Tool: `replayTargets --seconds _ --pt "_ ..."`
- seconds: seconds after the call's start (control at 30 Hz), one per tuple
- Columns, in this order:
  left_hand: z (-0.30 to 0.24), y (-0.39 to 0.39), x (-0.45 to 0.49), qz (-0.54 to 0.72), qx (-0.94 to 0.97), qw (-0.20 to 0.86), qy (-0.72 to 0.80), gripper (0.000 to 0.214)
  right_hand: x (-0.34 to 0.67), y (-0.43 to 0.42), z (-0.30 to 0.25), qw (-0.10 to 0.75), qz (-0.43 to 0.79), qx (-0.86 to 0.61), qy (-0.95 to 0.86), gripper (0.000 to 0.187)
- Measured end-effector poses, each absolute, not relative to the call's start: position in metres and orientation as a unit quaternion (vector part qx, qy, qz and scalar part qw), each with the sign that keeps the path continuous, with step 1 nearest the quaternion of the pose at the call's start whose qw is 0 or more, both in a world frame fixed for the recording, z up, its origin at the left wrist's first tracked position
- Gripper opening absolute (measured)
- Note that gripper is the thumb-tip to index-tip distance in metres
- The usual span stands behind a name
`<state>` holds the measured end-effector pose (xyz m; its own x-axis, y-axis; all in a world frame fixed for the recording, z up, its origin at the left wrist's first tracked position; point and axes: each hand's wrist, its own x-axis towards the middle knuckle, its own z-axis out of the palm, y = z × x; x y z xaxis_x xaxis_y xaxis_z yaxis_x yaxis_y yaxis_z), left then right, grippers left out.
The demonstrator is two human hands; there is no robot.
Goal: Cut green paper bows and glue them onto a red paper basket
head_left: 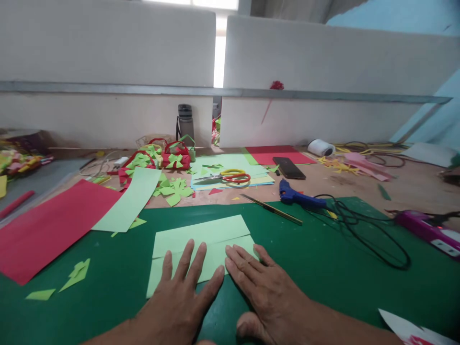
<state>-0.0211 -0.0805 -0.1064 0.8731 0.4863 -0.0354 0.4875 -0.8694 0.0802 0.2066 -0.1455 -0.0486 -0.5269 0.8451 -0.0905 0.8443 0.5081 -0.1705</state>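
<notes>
A folded sheet of light green paper (204, 235) lies on the green cutting mat (118, 306) in front of me, with a seam running across its middle. My left hand (183, 292) rests flat on the near left part of the paper, its fingers spread. On the near right part, my right hand (264, 287) presses with fingers stretched out side by side and the thumb held apart. Neither hand grips anything. Beyond the paper's far right corner is a slim gold pen-like stick (275, 210).
Scissors (230, 177) lie on stacked paper. A blue glue gun (300, 195) trails its cord to the right, near a purple power strip (427, 230). Red paper (57, 225), a pale green strip (129, 199) and scraps sit left. A phone (288, 167) and bottle (186, 122) stand farther back.
</notes>
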Motion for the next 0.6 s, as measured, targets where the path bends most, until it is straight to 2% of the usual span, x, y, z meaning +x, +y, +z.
replayTargets --seconds 0.27,0.47,0.6 --pt "-0.082 -0.096 -0.016 0.019 0.956 0.02 0.293 0.088 0.248 -0.163 -0.062 0.056 -0.051 -0.476 -0.876 0.059" --pt "-0.046 -0.1 -0.006 -0.033 0.942 0.097 0.319 0.081 0.263 -0.173 -0.061 0.052 -0.121 -0.496 -0.858 0.052" --pt "-0.037 -0.099 0.002 -0.068 0.934 0.131 0.326 0.081 0.252 -0.165 -0.055 0.11 -0.167 -0.498 -0.844 0.033"
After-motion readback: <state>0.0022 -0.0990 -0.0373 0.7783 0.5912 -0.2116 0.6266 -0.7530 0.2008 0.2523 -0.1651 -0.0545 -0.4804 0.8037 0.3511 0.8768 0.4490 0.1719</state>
